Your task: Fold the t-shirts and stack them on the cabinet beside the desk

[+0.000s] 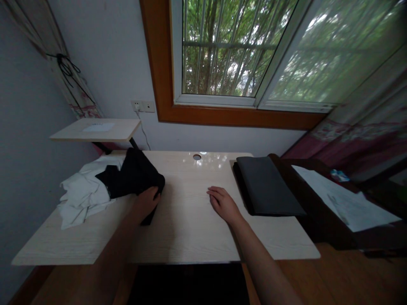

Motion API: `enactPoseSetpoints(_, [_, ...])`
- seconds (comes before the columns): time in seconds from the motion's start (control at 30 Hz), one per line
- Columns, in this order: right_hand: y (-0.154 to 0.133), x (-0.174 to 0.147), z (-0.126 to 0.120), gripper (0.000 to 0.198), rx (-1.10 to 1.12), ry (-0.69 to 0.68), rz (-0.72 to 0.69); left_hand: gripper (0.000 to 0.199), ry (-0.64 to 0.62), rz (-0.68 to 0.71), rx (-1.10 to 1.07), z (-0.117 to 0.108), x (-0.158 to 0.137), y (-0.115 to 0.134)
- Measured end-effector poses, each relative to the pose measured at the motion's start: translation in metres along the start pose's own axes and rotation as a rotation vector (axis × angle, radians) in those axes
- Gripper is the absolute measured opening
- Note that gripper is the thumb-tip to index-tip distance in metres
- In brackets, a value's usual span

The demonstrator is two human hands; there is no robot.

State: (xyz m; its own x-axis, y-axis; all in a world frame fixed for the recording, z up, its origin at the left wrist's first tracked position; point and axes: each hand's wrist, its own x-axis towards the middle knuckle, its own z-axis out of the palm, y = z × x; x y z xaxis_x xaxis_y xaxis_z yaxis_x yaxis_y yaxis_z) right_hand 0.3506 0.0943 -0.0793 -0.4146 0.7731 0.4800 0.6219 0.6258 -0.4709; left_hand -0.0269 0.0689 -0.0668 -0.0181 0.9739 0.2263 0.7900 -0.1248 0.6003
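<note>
My left hand (147,204) is closed on the right edge of a black cloth garment (135,171), which lies bunched on the left half of the desk. A strip of the same black cloth hangs down below my fingers. Beneath and left of it spreads a crumpled white cloth garment (84,190). My right hand (224,204) rests on the pale wooden desk (190,228) with its fingers loosely stretched and nothing in them. It is nearest to a dark grey folder-like flat object (269,184), a short way to its right.
A small raised shelf (117,129) with a white paper (98,127) stands at the back left. A cable (145,133) runs down from the wall socket (142,106). The desktop has a round hole (197,157). Right of the desk, a paper sheet (343,197) lies on a dark surface.
</note>
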Motion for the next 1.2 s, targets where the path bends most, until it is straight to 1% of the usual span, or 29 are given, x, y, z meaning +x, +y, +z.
enactPoseSetpoints(0.07, [0.0,0.0,0.0,0.032,-0.002,0.002,-0.001,0.019,-0.18,0.094,0.115,0.019,-0.006,0.026])
enactPoseSetpoints(0.1, [0.0,0.0,0.0,0.032,-0.001,0.004,0.001,0.023,-0.263,0.162,0.174,0.027,-0.009,0.038])
enactPoseSetpoints(0.17, [-0.003,0.001,-0.001,0.035,0.005,-0.002,0.006,0.027,-0.368,0.306,0.22,0.037,-0.016,0.061])
enactPoseSetpoints(0.23, [-0.007,0.001,-0.004,0.041,0.011,-0.003,0.021,0.025,-0.433,0.479,0.214,0.042,-0.021,0.077])
enactPoseSetpoints(0.3, [-0.012,0.001,-0.007,0.05,0.002,0.014,0.045,0.019,-0.451,0.629,0.203,0.042,-0.025,0.088])
enactPoseSetpoints(0.37, [-0.016,0.001,-0.01,0.06,-0.036,0.035,0.056,0.015,-0.438,0.722,0.204,0.04,-0.028,0.093])
enactPoseSetpoints(0.43, [-0.021,0.0,-0.013,0.068,-0.1,0.024,0.02,0.015,-0.409,0.781,0.211,0.036,-0.032,0.095])
enactPoseSetpoints(0.53, [-0.027,0.0,-0.015,0.076,-0.197,-0.035,-0.081,0.018,-0.383,0.893,0.222,0.03,-0.04,0.098])
enactPoseSetpoints(0.63, [-0.033,0.001,-0.017,0.077,-0.255,-0.089,-0.152,0.016,-0.407,1.013,0.208,0.028,-0.046,0.099])
enactPoseSetpoints(0.7, [-0.035,0.001,-0.018,0.071,-0.263,-0.114,-0.178,0.016,-0.425,1.059,0.196,0.028,-0.049,0.097])
enactPoseSetpoints(0.77, [-0.036,0.002,-0.019,0.059,-0.251,-0.117,-0.179,0.02,-0.428,1.064,0.209,0.029,-0.049,0.092])
enactPoseSetpoints(0.83, [-0.036,0.002,-0.02,0.048,-0.234,-0.101,-0.159,0.025,-0.416,1.034,0.251,0.029,-0.046,0.082])
enactPoseSetpoints(0.9, [-0.034,0.001,-0.02,0.039,-0.223,-0.084,-0.134,0.027,-0.376,0.983,0.302,0.028,-0.04,0.068])
enactPoseSetpoints(0.97, [-0.033,0.001,-0.019,0.031,-0.215,-0.068,-0.119,0.031,-0.306,0.913,0.346,0.023,-0.031,0.052])
enactPoseSetpoints(1.07, [-0.033,0.001,-0.016,0.022,-0.196,-0.059,-0.13,0.043,-0.198,0.744,0.417,0.01,-0.016,0.028])
enactPoseSetpoints(1.13, [-0.035,0.001,-0.013,0.017,-0.174,-0.091,-0.172,0.048,-0.134,0.602,0.467,0.001,-0.007,0.014])
enactPoseSetpoints(1.2, [-0.037,0.0,-0.01,0.016,-0.154,-0.14,-0.22,0.053,-0.075,0.485,0.499,-0.005,0.0,0.003])
